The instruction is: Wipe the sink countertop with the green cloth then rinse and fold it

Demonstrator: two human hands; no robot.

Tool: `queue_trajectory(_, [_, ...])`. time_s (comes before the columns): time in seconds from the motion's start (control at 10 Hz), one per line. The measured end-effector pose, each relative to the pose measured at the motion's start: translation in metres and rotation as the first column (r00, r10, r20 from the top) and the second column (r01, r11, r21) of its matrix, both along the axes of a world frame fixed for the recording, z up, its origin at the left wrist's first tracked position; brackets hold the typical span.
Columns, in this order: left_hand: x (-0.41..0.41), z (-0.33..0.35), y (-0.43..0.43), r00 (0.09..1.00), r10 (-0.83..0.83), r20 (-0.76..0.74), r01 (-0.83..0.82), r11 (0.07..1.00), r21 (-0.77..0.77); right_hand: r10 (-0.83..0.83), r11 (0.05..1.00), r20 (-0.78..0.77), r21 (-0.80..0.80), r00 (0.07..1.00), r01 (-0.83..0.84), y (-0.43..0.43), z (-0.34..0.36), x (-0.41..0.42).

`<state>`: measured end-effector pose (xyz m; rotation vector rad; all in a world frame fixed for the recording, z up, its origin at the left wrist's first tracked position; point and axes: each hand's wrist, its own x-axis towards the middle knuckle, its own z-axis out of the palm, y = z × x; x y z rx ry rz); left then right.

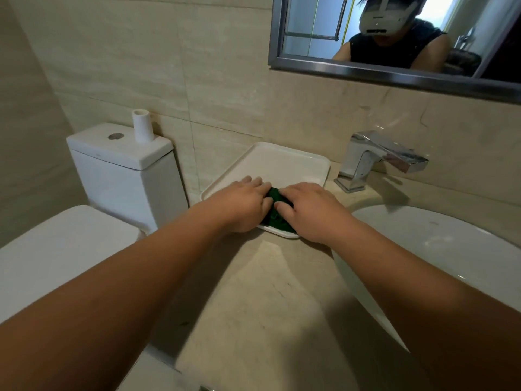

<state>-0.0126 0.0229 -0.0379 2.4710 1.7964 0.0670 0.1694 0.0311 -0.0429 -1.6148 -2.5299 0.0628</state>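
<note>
Head view: two bare forearms reached forward over beige countertop (267, 292). Left hand (245, 204) lay flat, fingers nearly straight, pressing left edge of green cloth (277, 217). Right hand (310, 210) grasped cloth, fingers bent over it, thumb on top. Cloth, bunched and mostly hidden between hands, sat at near corner of white tray (270, 162). Sink basin (437, 249) to right, chrome faucet (375, 159) behind it. Toilet tank (124, 165) to left.

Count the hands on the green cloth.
2. The left hand touches the green cloth from the left, the right hand from the right, over the white tray.
</note>
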Motion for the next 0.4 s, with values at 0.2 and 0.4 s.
queue_trajectory(0.2, [0.002, -0.009, -0.001, 0.999, 0.031, -0.03, -0.033, 0.997, -0.072, 0.02, 0.999, -0.015, -0.032, 1.0, -0.02, -0.002, -0.021, 0.004])
queue_trajectory(0.4, [-0.025, 0.019, -0.069, 0.798, 0.296, 0.524, -0.322, 0.946, -0.044, -0.034, 0.975, -0.432, -0.213, 0.901, -0.066, -0.008, 0.032, 0.035])
